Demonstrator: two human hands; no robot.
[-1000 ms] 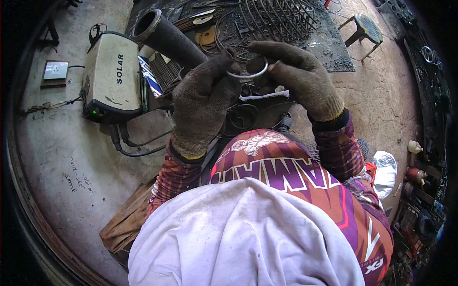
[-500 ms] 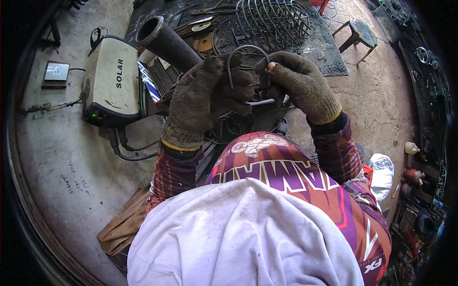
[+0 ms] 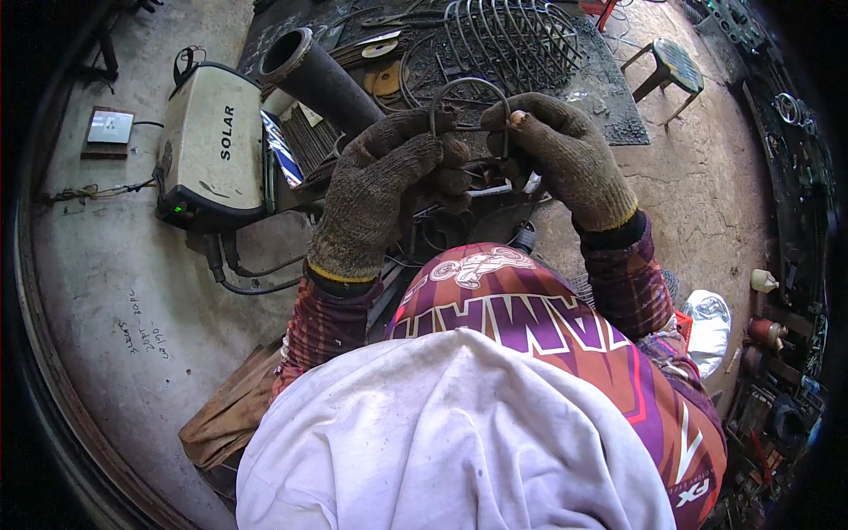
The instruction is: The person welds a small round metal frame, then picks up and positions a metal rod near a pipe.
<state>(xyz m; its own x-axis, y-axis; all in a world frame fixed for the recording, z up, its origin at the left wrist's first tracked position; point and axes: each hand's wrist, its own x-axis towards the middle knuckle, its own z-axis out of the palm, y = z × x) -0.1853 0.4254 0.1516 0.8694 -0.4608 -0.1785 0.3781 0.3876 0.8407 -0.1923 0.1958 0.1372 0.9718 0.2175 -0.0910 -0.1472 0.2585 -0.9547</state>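
A U-shaped bent metal rod (image 3: 471,81) is held up in front of me, its curve facing away. My left hand (image 3: 375,172), in a dirty knitted work glove, pinches the rod's left leg between thumb and fingers. On the other leg, my right hand (image 3: 572,159) closes thumb and forefinger; a bare fingertip pokes through that glove. The lower ends of the rod are partly hidden by the gloves. Beyond my hands, several similar curved rods (image 3: 508,40) lie in a heap on the dark worktable (image 3: 609,97).
A wide metal pipe (image 3: 322,79) leans to the left of the rod, near a stack of flat strips (image 3: 305,146). A pale welding machine (image 3: 212,146) with cables stands at the left. At the far right is a stool (image 3: 671,66); tools line the right edge.
My left thumb and fingers have moved onto the rod's left leg, which hung free of them before. The right hand keeps its hold, and the view has shifted slightly.
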